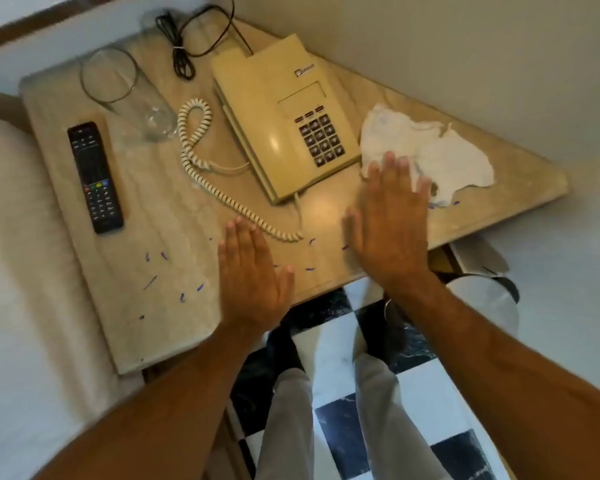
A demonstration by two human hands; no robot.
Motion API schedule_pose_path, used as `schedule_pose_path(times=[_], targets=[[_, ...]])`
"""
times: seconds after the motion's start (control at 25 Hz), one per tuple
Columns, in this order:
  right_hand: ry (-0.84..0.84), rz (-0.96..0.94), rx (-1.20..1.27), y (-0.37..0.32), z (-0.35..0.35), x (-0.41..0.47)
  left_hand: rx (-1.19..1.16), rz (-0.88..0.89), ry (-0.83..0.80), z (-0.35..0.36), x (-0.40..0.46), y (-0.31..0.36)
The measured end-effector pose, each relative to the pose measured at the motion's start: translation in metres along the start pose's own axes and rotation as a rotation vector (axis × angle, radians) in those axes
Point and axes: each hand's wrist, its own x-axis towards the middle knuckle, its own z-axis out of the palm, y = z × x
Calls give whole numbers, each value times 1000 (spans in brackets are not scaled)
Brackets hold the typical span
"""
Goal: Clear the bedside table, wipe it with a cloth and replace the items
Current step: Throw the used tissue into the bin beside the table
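Both hands are held flat and open over the front edge of the bedside table [84, 209], palms down, and nothing is gripped by either. The left hand [250, 271] is spread near the middle of that edge; the fingertips of the right hand [388, 216] are laid at the near edge of the white cloth [426, 150], which is crumpled toward the table's right corner. A beige telephone [284, 116] is set at the back, its coiled cord [201, 161] trailing forward. A remote control [94, 174] and a glass [125, 95] are placed toward the left edge. Small purple scraps [182, 297] are scattered along the front.
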Motion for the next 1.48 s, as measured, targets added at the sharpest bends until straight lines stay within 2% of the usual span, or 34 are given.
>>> schedule_pose_path(times=[0.08,0.16,0.24,0.36,0.44,0.56,0.72,0.76,0.84,0.92,0.96,1.04,1.12,1.16,1.24,1.32,1.48], targets=[[99,482,-7,17,-14,28,-23,-13,4,1,3,1],[55,789,105,32,-16,61,14,4,24,5,1,-2],[-15,790,128,38,-13,80,17,20,26,7,6,1],[101,651,320,30,-7,81,42,31,27,6,5,2],[180,621,449,21,-3,58,35,24,5,3,6,3],[154,588,677,1,-3,1,22,22,-3,3,7,4],[118,446,622,-30,2,-78,46,34,-8,7,4,0],[63,474,609,-38,6,-95,57,30,-12,7,4,-5],[-172,595,559,-40,15,-132,74,23,21,8,3,-10],[-426,810,492,-28,28,-170,71,47,35,8,3,-11],[-463,951,504,-17,30,-187,62,60,39,10,2,-5],[-362,1207,640,-2,41,-203,59,51,42,10,2,-3],[-242,1345,780,18,44,-205,53,47,31,9,4,1],[-198,1351,823,29,46,-202,54,44,30,8,4,1],[-174,1217,775,49,49,-198,52,49,46,7,4,3],[-222,1089,721,63,52,-195,46,59,62,7,3,2],[-300,975,717,70,62,-201,48,55,79,9,3,1]])
